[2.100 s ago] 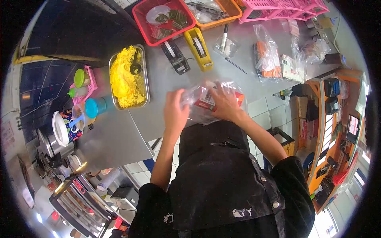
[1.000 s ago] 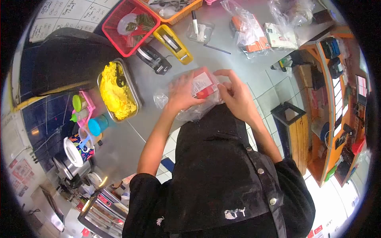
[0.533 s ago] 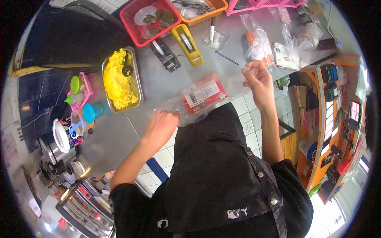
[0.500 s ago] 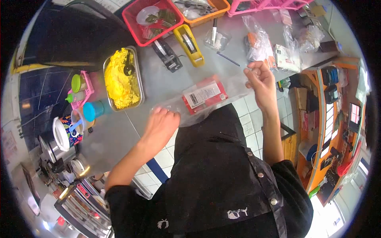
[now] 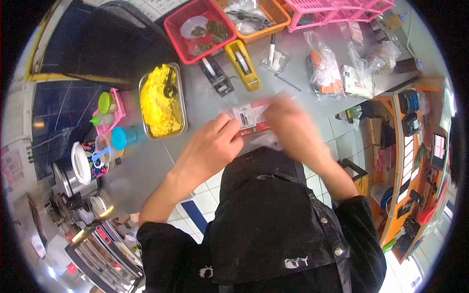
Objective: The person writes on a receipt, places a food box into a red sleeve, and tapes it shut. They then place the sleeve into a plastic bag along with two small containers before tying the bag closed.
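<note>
A flat red packet with a white printed label [image 5: 247, 116] lies near the metal table's front edge, wrapped in a clear plastic bag [image 5: 265, 140]. At the packet's left end is my left hand [image 5: 217, 141], its fingers curled and closed on the bag. My right hand [image 5: 291, 122] covers the packet's right end; motion smears its fingers, so I cannot make out their grip. Both hands are close together in front of the black apron [image 5: 261, 215].
A steel tray [image 5: 182, 110] of yellow food [image 5: 159, 105] stands left. Behind are black [image 5: 215, 75] and yellow tape dispensers [image 5: 243, 66], red [image 5: 178, 36] and orange baskets [image 5: 281, 22], and a marker [image 5: 271, 51]. Bagged goods [image 5: 326, 73] lie right.
My hands have come in from the bag's two ends toward the packet. The right hand has swept left, the left hand a little right. The bag is no longer stretched out sideways.
</note>
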{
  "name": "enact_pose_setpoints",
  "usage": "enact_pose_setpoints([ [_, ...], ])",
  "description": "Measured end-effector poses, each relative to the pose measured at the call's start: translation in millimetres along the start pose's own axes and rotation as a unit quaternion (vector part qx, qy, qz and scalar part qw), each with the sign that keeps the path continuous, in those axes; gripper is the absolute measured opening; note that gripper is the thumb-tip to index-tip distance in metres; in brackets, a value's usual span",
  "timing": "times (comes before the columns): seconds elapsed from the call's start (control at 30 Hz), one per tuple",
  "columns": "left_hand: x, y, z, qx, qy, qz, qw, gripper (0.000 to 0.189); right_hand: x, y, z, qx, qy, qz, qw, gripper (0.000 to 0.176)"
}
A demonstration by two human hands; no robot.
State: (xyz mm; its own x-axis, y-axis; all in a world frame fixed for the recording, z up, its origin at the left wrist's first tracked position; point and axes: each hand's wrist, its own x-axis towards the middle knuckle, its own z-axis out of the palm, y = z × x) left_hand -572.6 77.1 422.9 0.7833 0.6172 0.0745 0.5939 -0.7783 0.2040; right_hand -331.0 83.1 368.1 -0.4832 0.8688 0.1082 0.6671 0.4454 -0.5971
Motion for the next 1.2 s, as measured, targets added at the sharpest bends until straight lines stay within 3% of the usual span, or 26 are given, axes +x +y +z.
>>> enact_pose_setpoints([
  [0.03, 2.4, -0.5, 2.6, -0.015, 0.015, 0.003, 1.0, 0.007, 14.5, -4.1, 14.6, 0.068, -0.21, -0.058, 0.974, 0.018],
  [0.07, 2.8, 1.9, 3.4, -0.015, 0.015, 0.011, 1.0, 0.007, 43.3, -10.2, 44.0, -0.024, -0.437, -0.004, 0.899, 0.02],
  [0.17, 2.5, 6.2, 6.1, -0.043, 0.025, 0.026, 0.998, 0.008, 41.2, 46.0, 158.4, -0.003, -0.402, 0.02, 0.915, 0.031],
  [0.2, 1.3, 6.6, 10.9, -0.057, 0.047, 0.024, 0.997, 0.008, 33.0, 69.7, 193.6, -0.16, -0.278, 0.001, 0.947, 0.038],
  [0.23, -2.5, 7.2, 15.1, -0.074, 0.066, 0.02, 0.995, 0.01, 25.9, 82.5, 211.5, -0.307, -0.144, -0.017, 0.94, 0.046],
  [0.27, -6.3, 6.8, 18.2, -0.072, 0.057, 0.005, 0.996, 0.008, 24.5, 89.4, 210.6, -0.311, -0.145, -0.013, 0.939, 0.056],
  [0.3, -8.7, 3.4, 23.6, -0.073, 0.062, -0.002, 0.995, 0.008, 30.2, 89.8, 196.3, -0.314, -0.149, -0.019, 0.937, 0.056],
  [0.37, -13.9, -4.4, 35.1, -0.07, 0.092, 0.0, 0.993, 0.006, 33.0, 90.0, 174.3, -0.341, -0.23, -0.061, 0.909, 0.071],
  [0.4, -15.1, -10.5, 37.2, -0.058, 0.093, -0.009, 0.994, 0.005, 25.9, 105.9, 180.2, -0.28, -0.097, -0.144, 0.944, 0.041],
  [0.43, -15.5, -19.0, 39.6, -0.06, 0.097, -0.019, 0.993, 0.005, 22.7, 119.2, 189.2, -0.28, -0.105, -0.153, 0.942, 0.041],
  [0.5, -12.9, -36.7, 41.4, 0.006, 0.129, -0.039, 0.991, 0.005, 22.3, 134.9, 197.1, -0.335, 0.002, -0.222, 0.916, 0.032],
  [0.53, -12.2, -42.8, 37.1, 0.006, 0.133, -0.049, 0.99, 0.005, 22.1, 139.6, 199.5, -0.314, 0.032, -0.202, 0.927, 0.025],
  [0.6, -5.8, -50.5, 9.1, 0.08, 0.186, -0.068, 0.977, 0.006, 23.8, 148.9, 194.2, -0.344, 0.035, -0.201, 0.917, 0.024],
  [0.7, 4.2, -57.6, -3.3, 0.076, 0.232, -0.056, 0.968, 0.009, 27.3, 145.9, 179.5, -0.391, 0.007, -0.171, 0.904, 0.024],
  [0.77, 7.7, -57.0, 0.6, 0.02, 0.234, -0.067, 0.97, 0.013, 34.0, 150.9, 173.0, -0.531, 0.065, -0.181, 0.825, 0.026],
  [0.8, 8.3, -52.9, 2.4, -0.052, 0.223, -0.089, 0.969, 0.014, 33.6, 147.1, 168.8, -0.553, 0.043, -0.144, 0.82, 0.037],
  [0.83, 7.6, -49.7, 4.6, -0.125, 0.211, -0.109, 0.963, 0.015, 32.8, 144.4, 163.7, -0.553, 0.042, -0.144, 0.82, 0.037],
  [0.87, 6.1, -48.0, 8.2, -0.158, 0.195, -0.116, 0.961, 0.017, 41.4, 120.5, 140.3, -0.372, -0.159, 0.042, 0.914, 0.052],
  [0.9, 5.4, -46.3, 13.8, -0.159, 0.193, -0.114, 0.961, 0.017, 49.9, 91.7, 113.0, -0.146, -0.342, 0.224, 0.901, 0.068],
  [0.93, 4.8, -44.1, 20.5, -0.176, 0.18, -0.115, 0.961, 0.016, 57.3, 55.6, 81.9, -0.094, -0.381, 0.238, 0.888, 0.081],
  [0.97, 4.4, -42.2, 26.1, -0.193, 0.166, -0.116, 0.96, 0.016, 47.3, 72.1, 98.1, -0.091, -0.381, 0.24, 0.888, 0.081],
  [1.0, 4.2, -40.6, 30.3, -0.193, 0.164, -0.114, 0.961, 0.016, 30.5, 102.1, 130.1, -0.08, -0.232, 0.104, 0.964, 0.084],
  [1.03, 3.9, -38.6, 34.0, -0.196, 0.155, -0.125, 0.96, 0.016, 18.9, 123.5, 155.9, -0.066, -0.073, -0.037, 0.994, 0.093],
  [1.1, 3.2, -34.2, 39.7, -0.199, 0.142, -0.136, 0.96, 0.016, 16.1, 141.6, 200.4, -0.066, -0.118, 0.0, 0.991, 0.09],
  [1.17, 3.0, -30.9, 43.9, -0.236, 0.17, -0.14, 0.946, 0.016, 9.9, 167.2, 256.0, 0.083, -0.06, -0.005, 0.995, 0.084],
  [1.2, 1.8, -30.8, 46.7, -0.235, 0.166, -0.14, 0.947, 0.016, 12.5, 138.8, 240.9, 0.106, -0.05, 0.018, 0.993, 0.07],
])
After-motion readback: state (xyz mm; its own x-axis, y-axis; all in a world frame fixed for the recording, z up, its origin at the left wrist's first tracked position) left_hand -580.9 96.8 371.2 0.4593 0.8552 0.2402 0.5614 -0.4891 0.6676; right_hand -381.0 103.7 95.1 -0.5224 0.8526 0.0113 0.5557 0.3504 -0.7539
